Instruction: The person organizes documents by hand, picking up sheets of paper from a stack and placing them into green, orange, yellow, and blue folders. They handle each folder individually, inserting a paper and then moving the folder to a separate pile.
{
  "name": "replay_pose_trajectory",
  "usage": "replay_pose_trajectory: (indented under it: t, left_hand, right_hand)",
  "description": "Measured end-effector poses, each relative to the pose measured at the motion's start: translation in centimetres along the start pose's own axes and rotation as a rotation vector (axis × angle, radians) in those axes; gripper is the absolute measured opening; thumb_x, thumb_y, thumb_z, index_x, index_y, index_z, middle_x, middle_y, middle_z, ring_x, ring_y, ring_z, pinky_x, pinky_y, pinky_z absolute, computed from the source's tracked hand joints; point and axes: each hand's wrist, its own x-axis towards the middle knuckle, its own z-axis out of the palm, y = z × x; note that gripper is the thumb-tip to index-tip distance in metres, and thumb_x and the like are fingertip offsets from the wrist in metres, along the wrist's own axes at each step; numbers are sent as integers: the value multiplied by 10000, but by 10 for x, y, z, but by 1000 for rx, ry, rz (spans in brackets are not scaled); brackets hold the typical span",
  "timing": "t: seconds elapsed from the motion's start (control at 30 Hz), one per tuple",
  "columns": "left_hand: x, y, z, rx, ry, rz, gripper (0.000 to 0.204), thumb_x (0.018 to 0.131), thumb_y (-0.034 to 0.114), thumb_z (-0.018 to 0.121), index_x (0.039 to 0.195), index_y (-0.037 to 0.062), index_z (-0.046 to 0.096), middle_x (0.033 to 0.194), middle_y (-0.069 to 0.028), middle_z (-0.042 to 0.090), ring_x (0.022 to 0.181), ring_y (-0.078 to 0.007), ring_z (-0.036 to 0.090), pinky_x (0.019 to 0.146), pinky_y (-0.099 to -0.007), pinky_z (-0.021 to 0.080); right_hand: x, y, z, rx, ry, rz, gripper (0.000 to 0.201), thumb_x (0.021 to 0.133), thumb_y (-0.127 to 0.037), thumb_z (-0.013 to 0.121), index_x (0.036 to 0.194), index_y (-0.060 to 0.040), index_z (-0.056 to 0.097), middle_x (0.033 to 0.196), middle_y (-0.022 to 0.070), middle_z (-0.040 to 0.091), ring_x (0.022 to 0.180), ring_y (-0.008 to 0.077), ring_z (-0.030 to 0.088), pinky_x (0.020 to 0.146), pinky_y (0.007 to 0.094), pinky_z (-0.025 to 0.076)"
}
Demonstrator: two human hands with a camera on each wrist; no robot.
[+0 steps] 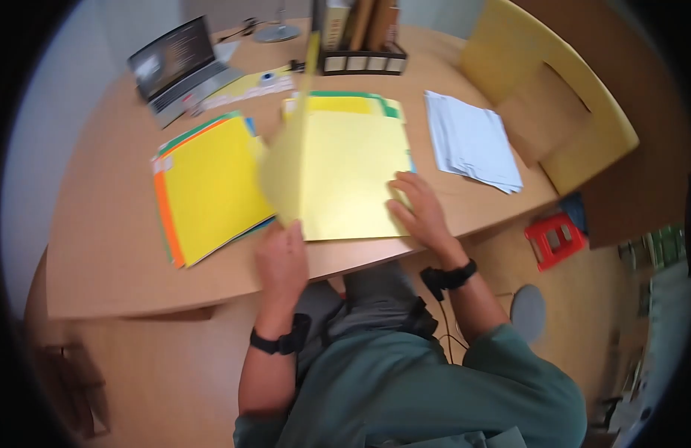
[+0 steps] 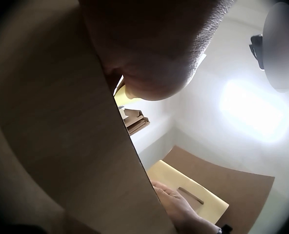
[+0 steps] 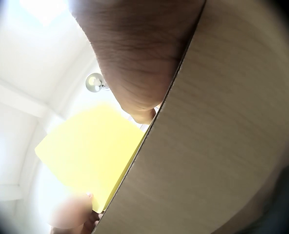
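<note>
A pale yellow file folder (image 1: 353, 175) lies opened in front of me on the wooden table, close to its front edge. My left hand (image 1: 282, 257) pinches the lower corner of its cover, which stands raised and blurred. In the right wrist view the lifted yellow cover (image 3: 93, 151) rises above the table edge, with the left hand (image 3: 71, 214) at its lower corner. My right hand (image 1: 422, 210) rests on the folder's lower right edge, fingers loosely bent. Under and behind the folder show other folders with green edges (image 1: 390, 106).
To the left lies a fanned stack of yellow, orange and green folders (image 1: 218, 187). White papers (image 1: 472, 142) sit at the right beside a yellow panel (image 1: 592, 112) with a slot. A laptop (image 1: 181, 71) and a book holder (image 1: 364, 63) stand at the back. A red stool (image 1: 556, 240) is on the floor.
</note>
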Motion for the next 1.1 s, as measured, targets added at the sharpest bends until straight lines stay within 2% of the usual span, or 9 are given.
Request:
replay_pose_trajectory:
  t: [0.13, 0.37, 0.47, 0.53, 0.57, 0.73, 0.87, 1.0, 1.1]
  left_hand:
    - [7, 24, -4, -208, 98, -120, 400, 1120, 312, 624, 969, -44, 727, 808, -256, 683, 720, -439, 670, 654, -508, 489]
    - [8, 5, 6, -67, 53, -201, 538, 1152, 366, 563, 859, -52, 732, 696, -212, 702, 634, -380, 691, 648, -490, 527]
    - [7, 9, 4, -79, 45, -219, 523, 1154, 339, 570, 859, -63, 727, 683, -195, 698, 640, -347, 711, 637, -487, 531]
    - [5, 5, 4, -93, 19, -237, 480, 1157, 315, 576, 942, -84, 734, 707, -173, 703, 657, -278, 721, 639, -436, 558]
    - [6, 6, 2, -100, 6, -232, 448, 1161, 290, 581, 1024, -105, 742, 731, -151, 708, 673, -210, 731, 640, -385, 584]
    - [6, 15, 4, -114, 109, -229, 461, 1153, 264, 586, 880, -85, 715, 673, -159, 656, 611, -261, 662, 615, -438, 501]
    - [4, 11, 2, -58, 48, -239, 431, 1151, 233, 586, 881, -86, 692, 656, -151, 629, 597, -248, 620, 605, -426, 468]
    - [6, 17, 1, -85, 67, -256, 416, 1147, 213, 588, 861, -76, 673, 646, -144, 613, 585, -246, 584, 594, -426, 445]
    - [4, 18, -1, -79, 49, -289, 485, 1169, 294, 581, 891, -85, 701, 687, -88, 633, 668, -160, 585, 651, -361, 490]
  right_hand:
    - [0, -6, -3, 31, 39, -19, 379, 991, -266, 777, 1290, -39, 728, 1406, 210, 679, 1372, 420, 601, 1167, 514, 480]
    - [0, 0, -10, 60, -15, -75, 404, 982, -260, 782, 1314, -38, 717, 1392, 194, 693, 1350, 419, 617, 1139, 504, 503]
    - [11, 20, -54, 106, -36, 55, 418, 972, -227, 791, 1341, -51, 707, 1370, 190, 711, 1312, 417, 644, 1115, 493, 524]
    - [32, 76, -110, -87, 129, 84, 444, 936, -149, 803, 1361, -71, 701, 1361, 182, 727, 1293, 415, 657, 1115, 482, 533]
    - [39, 86, -131, -227, 45, 170, 478, 933, -146, 800, 1392, -77, 686, 1402, 173, 711, 1343, 404, 627, 1143, 478, 516]
    - [43, 161, -159, -393, -234, 245, 772, 830, -123, 796, 1564, -105, 557, 1541, 214, 620, 1457, 406, 543, 1221, 461, 465]
    - [50, 174, -157, -393, -360, 276, 756, 880, -137, 776, 1593, -101, 525, 1586, 201, 589, 1471, 389, 542, 1224, 459, 459]
    - [50, 191, -146, -454, -380, 321, 645, 939, -191, 726, 1558, -96, 568, 1455, 225, 679, 1315, 423, 651, 1139, 465, 516]
    - [51, 203, -141, -480, -314, 298, 493, 989, -202, 680, 1464, -72, 651, 1337, 238, 740, 1209, 444, 698, 1082, 483, 545]
